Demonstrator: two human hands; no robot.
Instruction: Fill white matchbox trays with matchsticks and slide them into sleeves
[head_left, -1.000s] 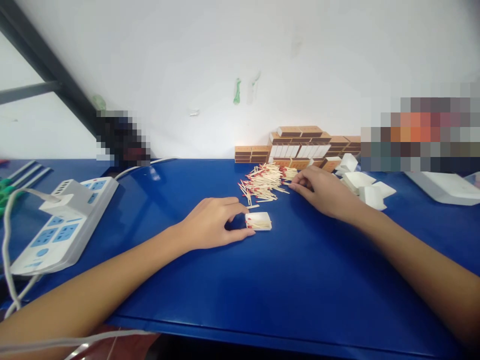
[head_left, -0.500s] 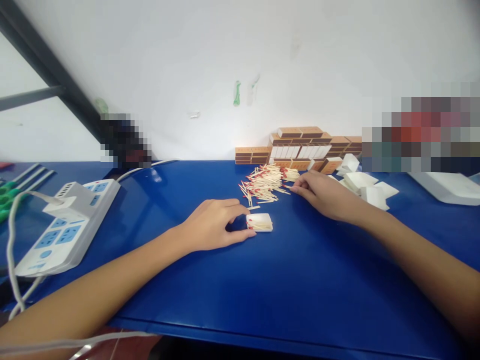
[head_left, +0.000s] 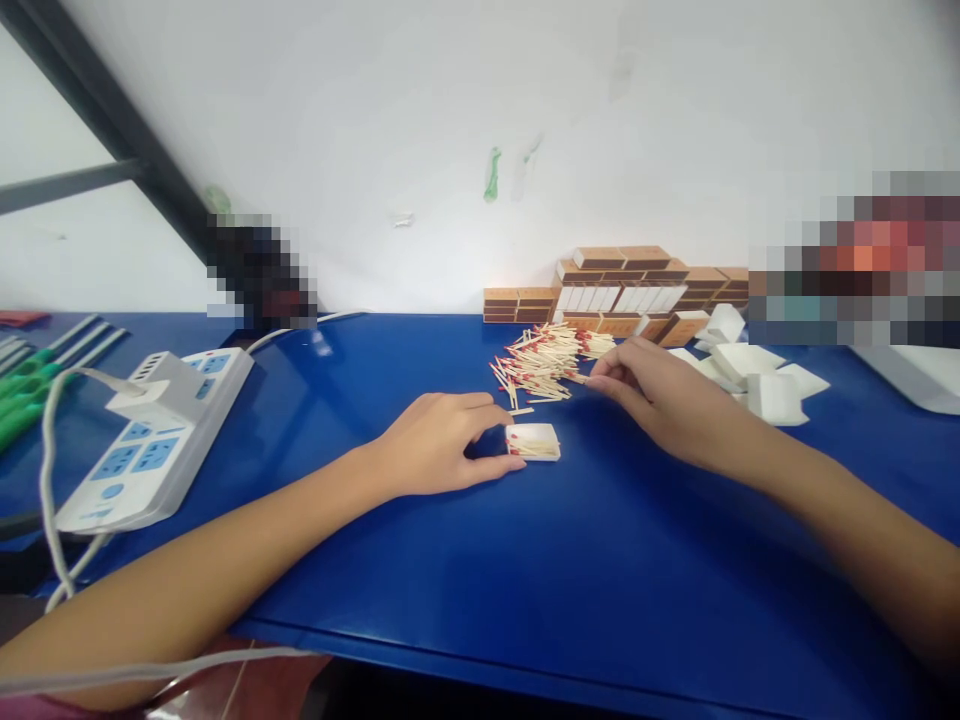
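My left hand (head_left: 442, 442) rests on the blue table (head_left: 525, 560), thumb and forefinger closed on the left end of a small white matchbox tray (head_left: 534, 441) that holds some matches. A loose pile of red-tipped matches (head_left: 544, 362) lies just beyond it. My right hand (head_left: 660, 395) lies at the pile's right edge, its fingertips pinched on matches there.
Brown matchbox sleeves (head_left: 622, 290) are stacked against the white wall. Empty white trays (head_left: 757, 375) lie right of my right hand. A white and blue power strip (head_left: 157, 440) with its cable sits at the left, green-handled tools (head_left: 30, 385) beyond it.
My right hand has drawn slightly back from the pile with its fingertips pinched. The left hand stays on the tray. The view has shifted a little to the left.
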